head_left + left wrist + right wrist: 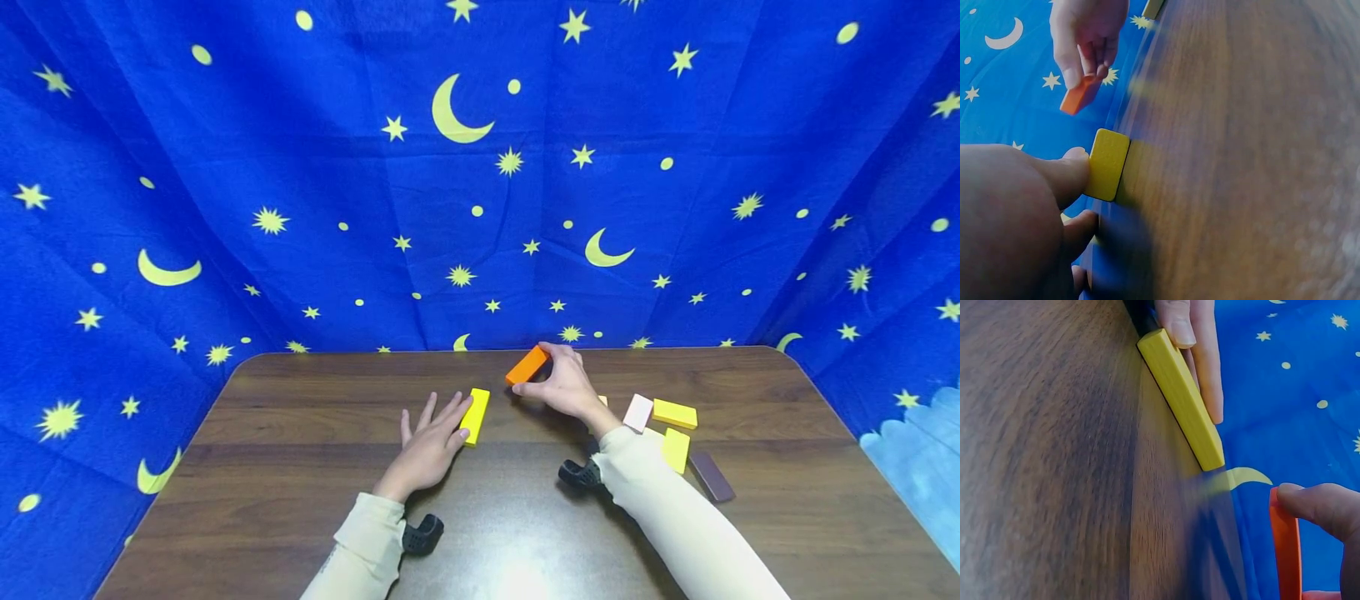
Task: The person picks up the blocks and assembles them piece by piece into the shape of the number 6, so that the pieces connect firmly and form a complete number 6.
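A yellow block (476,418) (1109,165) (1184,400) lies flat on the wooden table, left of centre. Beside its left long side is my left hand (429,450), palm down with fingers spread; thumb and index finger touch that side. My right hand (564,385) pinches an orange block (527,365) (1285,550) by its two ends, between thumb and fingers. This block is held above the tabletop near the back edge, to the right of the yellow one, and its shadow falls on the wood.
Right of my right forearm lie a pale pink block (638,412), a yellow block (675,414), another yellow block (676,450) and a dark purple block (711,477). Cream pieces there are partly hidden by my arm. A blue starry curtain (480,183) hangs behind the table (300,467).
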A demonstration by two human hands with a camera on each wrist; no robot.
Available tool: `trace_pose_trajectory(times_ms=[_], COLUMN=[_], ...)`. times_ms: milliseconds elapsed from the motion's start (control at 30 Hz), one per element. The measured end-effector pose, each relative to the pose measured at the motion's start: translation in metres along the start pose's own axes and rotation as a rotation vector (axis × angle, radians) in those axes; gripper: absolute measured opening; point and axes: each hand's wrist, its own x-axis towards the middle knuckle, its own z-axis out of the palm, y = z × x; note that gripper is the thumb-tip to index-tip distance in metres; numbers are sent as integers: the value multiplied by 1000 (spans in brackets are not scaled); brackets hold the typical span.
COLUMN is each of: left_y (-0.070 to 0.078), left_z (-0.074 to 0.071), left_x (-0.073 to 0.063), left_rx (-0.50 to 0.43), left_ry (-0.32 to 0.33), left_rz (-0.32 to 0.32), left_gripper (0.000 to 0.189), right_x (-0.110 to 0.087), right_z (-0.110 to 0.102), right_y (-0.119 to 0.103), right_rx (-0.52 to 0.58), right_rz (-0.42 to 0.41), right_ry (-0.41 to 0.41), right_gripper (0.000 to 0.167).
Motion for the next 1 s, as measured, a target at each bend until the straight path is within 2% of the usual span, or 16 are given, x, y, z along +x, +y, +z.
trace_pose_trajectory(times_ms=[367,800,1000], left_y=[-1,0,-1], left_z=[0,0,0], left_x=[1,2,1], left_rx=[3,10,7], left_ry=[0,-12,-17], left_rz=[1,-10,-16], left_gripper=[50,51,51], right_x=[9,19,22], right_z=[13,32,38], right_y=[-6,-13,-15], right_rx=[34,33,25], right_rz=[-49,-37,-65], right_ry=[-31,-59,-52], right_gripper=[93,91,90])
